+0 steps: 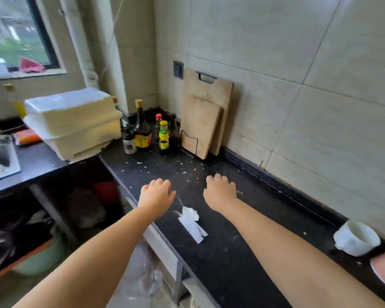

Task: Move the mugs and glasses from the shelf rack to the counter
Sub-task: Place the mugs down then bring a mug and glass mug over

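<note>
Hands, two, bare to the forearm: left hand point(157, 193) and right hand point(220, 192) are both stretched out palm-down over the counter point(242, 258), side by side and apart, fingers loosely curled downward and holding nothing; whether the fingertips touch the surface cannot be told. Counter, one, black speckled stone, glossy, strewn with pale crumbs. Paper scrap point(192, 223), one, white, crumpled at one end and folded flat at the other, lying between the two forearms. Mug point(356, 237), one, white ceramic, round and wide-mouthed, standing on the counter near the wall at the right edge of view, well apart from the right hand; a pink item beside it is cut off by the frame. Cutting boards point(206, 121), two, pale wood, rectangular, leaning upright against the tiled wall point(298, 63), the smaller in front of the larger, the larger with a dark handle slot. Bottles point(142, 127), five or so, glass and plastic, clustered in the corner left of the boards, one tall and dark with a cork-coloured cap. Foam boxes point(73, 121), two, cream, rectangular, stacked on the counter's left. Sink point(0, 158), one, steel, at the far left. Sponge point(27, 136), one, orange, beside the sink.
</note>
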### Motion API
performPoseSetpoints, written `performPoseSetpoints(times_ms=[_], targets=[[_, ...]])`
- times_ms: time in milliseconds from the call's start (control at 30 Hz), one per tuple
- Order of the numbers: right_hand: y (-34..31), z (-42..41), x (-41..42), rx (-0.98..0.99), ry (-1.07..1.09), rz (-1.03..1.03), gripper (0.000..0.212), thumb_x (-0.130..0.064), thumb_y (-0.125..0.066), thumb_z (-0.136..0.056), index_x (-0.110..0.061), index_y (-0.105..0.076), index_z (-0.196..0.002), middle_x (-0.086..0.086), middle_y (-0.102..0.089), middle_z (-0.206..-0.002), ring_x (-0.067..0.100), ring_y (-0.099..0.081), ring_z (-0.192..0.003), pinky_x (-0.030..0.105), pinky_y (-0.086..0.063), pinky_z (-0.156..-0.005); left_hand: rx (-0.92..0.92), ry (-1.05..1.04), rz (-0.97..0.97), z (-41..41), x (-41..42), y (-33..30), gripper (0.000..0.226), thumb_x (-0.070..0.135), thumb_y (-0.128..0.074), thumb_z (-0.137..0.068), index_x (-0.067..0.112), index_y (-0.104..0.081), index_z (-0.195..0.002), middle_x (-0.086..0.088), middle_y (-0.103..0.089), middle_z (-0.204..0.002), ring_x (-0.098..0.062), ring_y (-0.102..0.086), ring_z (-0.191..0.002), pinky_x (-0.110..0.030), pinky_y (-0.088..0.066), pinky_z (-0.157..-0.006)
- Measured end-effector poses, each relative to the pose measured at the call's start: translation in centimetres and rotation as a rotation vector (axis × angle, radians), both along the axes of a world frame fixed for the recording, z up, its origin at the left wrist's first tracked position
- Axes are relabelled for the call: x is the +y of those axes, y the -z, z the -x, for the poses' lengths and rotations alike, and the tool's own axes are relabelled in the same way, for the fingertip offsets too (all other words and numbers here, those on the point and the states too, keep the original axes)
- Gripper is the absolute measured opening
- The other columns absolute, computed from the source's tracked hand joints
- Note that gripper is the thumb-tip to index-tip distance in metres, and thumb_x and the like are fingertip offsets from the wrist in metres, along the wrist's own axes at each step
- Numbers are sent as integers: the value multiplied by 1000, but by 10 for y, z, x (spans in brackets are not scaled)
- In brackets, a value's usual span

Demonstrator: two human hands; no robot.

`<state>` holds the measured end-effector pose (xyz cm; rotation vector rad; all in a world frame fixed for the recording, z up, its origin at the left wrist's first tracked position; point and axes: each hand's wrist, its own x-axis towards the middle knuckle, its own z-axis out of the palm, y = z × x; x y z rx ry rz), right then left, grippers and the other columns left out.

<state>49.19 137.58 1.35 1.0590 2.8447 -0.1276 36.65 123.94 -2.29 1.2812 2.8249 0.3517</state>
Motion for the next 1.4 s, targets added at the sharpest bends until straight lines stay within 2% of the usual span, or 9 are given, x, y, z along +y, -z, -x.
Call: performPoseSetpoints(times_ms=[133, 300, 467, 600, 933, 1100, 1400], targets=[[2, 64, -104, -19, -142, 13, 43, -22, -41, -97, -13, -37, -138, 13, -39, -143, 31, -37, -132, 46, -33, -106, 25, -129, -15, 42, -126, -6, 33, 41, -43, -95, 18, -56, -115, -4, -58, -117, -25, -52, -116, -38, -40, -96], [4, 128, -243, -31, -358, 18, 39, -23, -38, -98, -12, -39, -135, 14, -40, -142, 33, -37, -133, 46, -34, -106, 44, -332, 4, 79, -290, -8, 32, 43, -43, -95, 19, -57, -111, -4, -59, -115, -26, -54, -113, -39, -42, -93], [-2, 184, -375, -25, -584, 5, 43, -30, -39, -98, -14, -40, -137, 12, -42, -141, 32, -38, -132, 45, -36, -103, 27, -577, 12, 97, -433, -14, 32, 43, -44, -94, 17, -58, -109, -6, -59, -115, -27, -53, -114, -41, -42, -92], [-4, 227, -477, -23, -795, -20, 36, -28, -39, -97, -12, -44, -130, 13, -46, -135, 32, -43, -126, 44, -39, -98, 13, -771, -25, 100, -538, -14, 32, 42, -45, -94, 16, -58, -106, -6, -59, -111, -27, -54, -111, -39, -43, -89], [4, 326, -706, -13, -1178, -20, 36, -30, -40, -96, -12, -46, -127, 13, -46, -135, 34, -43, -127, 47, -39, -99, -42, -1159, -83, 133, -749, -18, 24, 40, -46, -95, 21, -58, -100, -1, -59, -104, -20, -57, -99, -40, -50, -91], [-9, 399, -801, 31, -1255, 41, 34, -27, -40, -96, -12, -47, -126, 14, -47, -136, 34, -42, -128, 48, -38, -101, 14, -1225, -57, 186, -841, -40, 28, 38, -42, -96, 17, -58, -106, -4, -59, -111, -23, -54, -110, -37, -43, -94], [-24, 500, -956, 16, -1388, -1, 37, -30, -40, -97, -12, -46, -129, 14, -46, -134, 35, -44, -126, 48, -39, -99, -5, -1345, -107, 262, -989, -50, 29, 40, -43, -95, 17, -59, -102, -5, -60, -110, -24, -55, -104, -37, -47, -89]])
